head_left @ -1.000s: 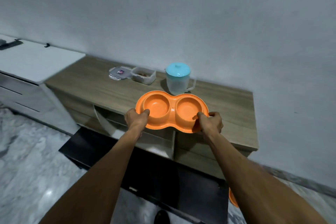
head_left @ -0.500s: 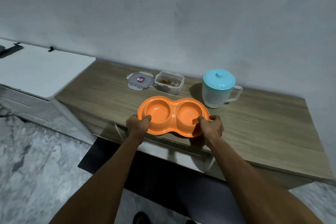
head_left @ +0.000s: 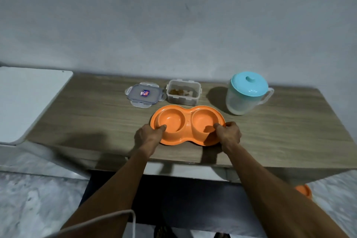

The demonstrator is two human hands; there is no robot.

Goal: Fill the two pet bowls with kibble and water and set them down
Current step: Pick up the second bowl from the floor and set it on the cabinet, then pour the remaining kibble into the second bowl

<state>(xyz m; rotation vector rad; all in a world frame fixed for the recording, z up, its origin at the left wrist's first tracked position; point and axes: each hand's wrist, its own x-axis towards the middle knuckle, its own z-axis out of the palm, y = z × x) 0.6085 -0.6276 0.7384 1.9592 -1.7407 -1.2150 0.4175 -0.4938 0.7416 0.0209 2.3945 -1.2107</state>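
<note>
Both hands engaged, nil free. On my feed the left hand [head_left: 147,137] grips the near-left rim of the orange double bowl [head_left: 187,120], thumb hooked into the left well. The right hand [head_left: 229,134] grips the near-right rim likewise, thumb in the right well. Fingers below the rim not visible.

Location: the bowl is over the wooden counter [head_left: 96,114], toward its front edge, approx. centre. I can't tell whether it is fully seated or a hair off the surface; the shadow under the near edge is ambiguous. Both wells empty.

Key relation: the bowl's long axis runs L–R, parallel to the counter front, so each well faces its own supply.
- The kibble tub [head_left: 182,93], open w/ some kibble inside, stands just behind the bowl's waist, slightly toward the left well.
- Its lid [head_left: 145,95] lies just beside it on the left.
- The pitcher [head_left: 247,94], blue cap on, stands behind-right of the right well, near but apart, handle pointing right.

Judgement: filling not yet begun. The left hand is nearer the tub. The right hand is nearer the pitcher, w/ the handle on its side. I'd expect release first, then a reach fwd. Risk: the cap is on, so the pour route is unclear from here.
</note>
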